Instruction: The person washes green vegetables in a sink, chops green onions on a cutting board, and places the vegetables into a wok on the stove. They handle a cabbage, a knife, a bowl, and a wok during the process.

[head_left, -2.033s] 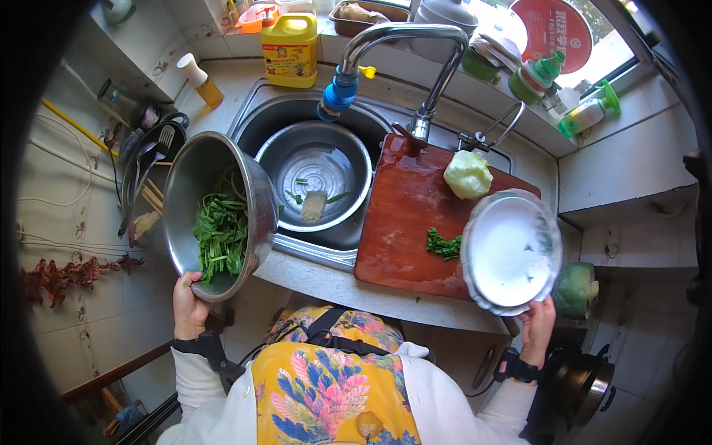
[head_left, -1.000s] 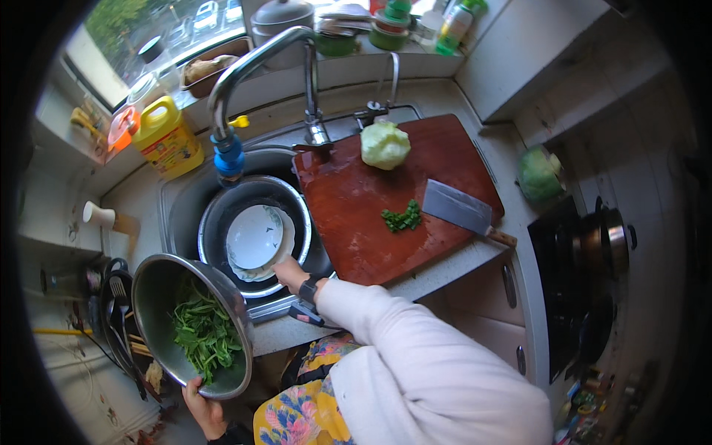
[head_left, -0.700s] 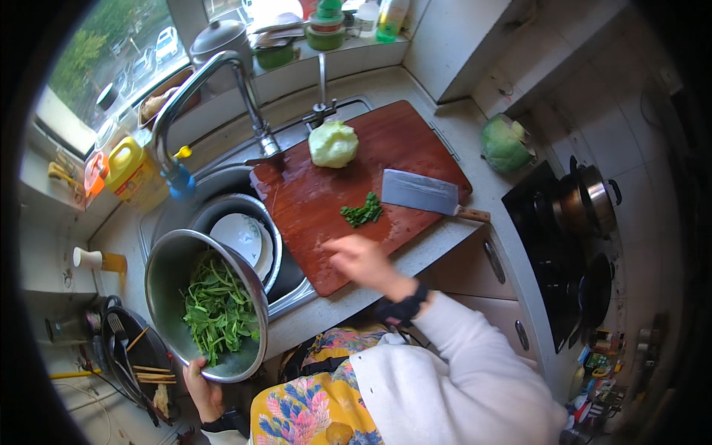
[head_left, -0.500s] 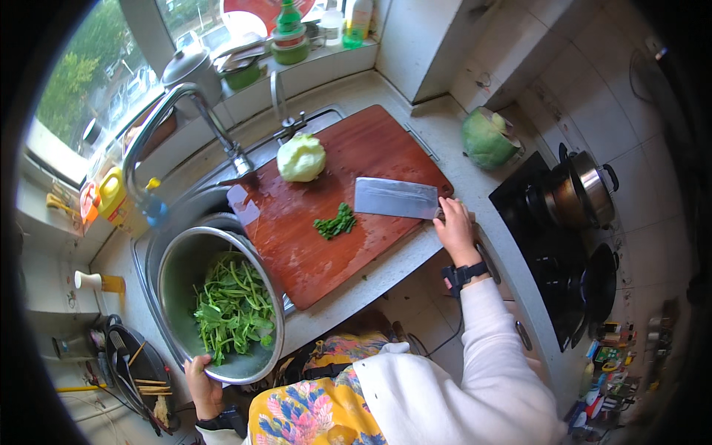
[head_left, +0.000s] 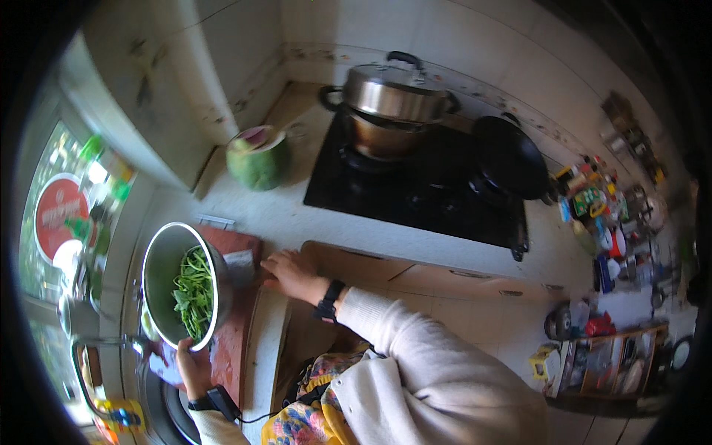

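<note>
My left hand [head_left: 193, 366] grips the near rim of a large metal bowl [head_left: 153, 274], tilted and over the cutting board. Inside the bowl lie long-stemmed leafy greens [head_left: 194, 293]. Beneath it shows the reddish-brown wooden cutting board [head_left: 236, 326], partly hidden by the bowl. On the board's right part rests a cleaver [head_left: 239, 267] with a broad grey blade. At its handle end is my right hand [head_left: 294, 274], fingers stretched out and slightly blurred. A pale peeled round vegetable [head_left: 148, 324] peeks out behind the bowl. The chopped greens are out of sight.
A cut green melon-like vegetable [head_left: 259, 159] stands in the counter corner. Beyond it are a black cooktop [head_left: 423, 200], a lidded steel pot [head_left: 393, 96] and a black pan [head_left: 510, 156]. The sink [head_left: 159, 415] and faucet [head_left: 78, 378] are at lower left.
My view has swung right toward the cooktop. The bowl of greens, held by my left hand, has moved from beside the sink to over the board. The cleaver still lies on the board.
</note>
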Motion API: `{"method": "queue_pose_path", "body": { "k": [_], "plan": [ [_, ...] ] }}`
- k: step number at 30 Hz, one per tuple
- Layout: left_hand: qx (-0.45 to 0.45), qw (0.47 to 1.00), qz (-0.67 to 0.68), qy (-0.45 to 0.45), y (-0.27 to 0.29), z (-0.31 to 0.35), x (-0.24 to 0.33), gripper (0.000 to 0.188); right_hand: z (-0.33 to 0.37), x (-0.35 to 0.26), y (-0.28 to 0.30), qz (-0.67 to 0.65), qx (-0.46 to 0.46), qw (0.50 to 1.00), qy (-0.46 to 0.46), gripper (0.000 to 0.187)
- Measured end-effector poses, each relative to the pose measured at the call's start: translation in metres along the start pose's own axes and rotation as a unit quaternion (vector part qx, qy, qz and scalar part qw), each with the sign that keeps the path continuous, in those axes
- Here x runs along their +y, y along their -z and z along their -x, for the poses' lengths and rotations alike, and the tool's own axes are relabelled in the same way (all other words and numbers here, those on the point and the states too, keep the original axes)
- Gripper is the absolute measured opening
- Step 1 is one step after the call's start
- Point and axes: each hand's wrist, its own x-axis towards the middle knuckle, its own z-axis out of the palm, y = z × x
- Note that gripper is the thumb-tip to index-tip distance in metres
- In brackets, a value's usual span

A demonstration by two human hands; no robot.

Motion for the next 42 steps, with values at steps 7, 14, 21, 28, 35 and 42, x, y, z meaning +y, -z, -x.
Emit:
{"method": "queue_pose_path", "body": {
  "k": [7, 14, 21, 28, 35, 42],
  "plan": [
    [-0.107, 0.989, -0.092, -0.037, 0.013, -0.097, -0.050, 0.013, 0.199, 0.073, 0.073, -0.575, -0.003, 0.788, -0.221, 0.037],
    [-0.078, 0.991, 0.107, 0.028, 0.001, -0.105, -0.077, 0.037, 0.505, 0.085, 0.148, -0.036, 0.193, 0.751, -0.630, 0.022],
    [0.042, 0.982, 0.143, 0.116, -0.019, -0.097, -0.087, 0.064, 0.427, -0.008, 0.366, 0.386, 0.514, 0.716, -0.271, 0.025],
    [-0.061, 0.976, 0.055, -0.204, -0.056, -0.003, -0.153, 0.051, 0.255, -0.100, 0.560, 0.527, 0.482, 0.698, 0.051, 0.016],
    [-0.043, 0.962, -0.023, -0.267, -0.051, 0.047, -0.207, 0.030, 0.233, -0.083, 0.605, 0.591, 0.473, 0.651, 0.050, 0.021],
    [-0.126, 0.962, 0.156, -0.186, -0.058, 0.049, -0.246, 0.042, 0.222, -0.090, 0.593, 0.564, 0.482, 0.654, 0.147, 0.019]
  ]
}}
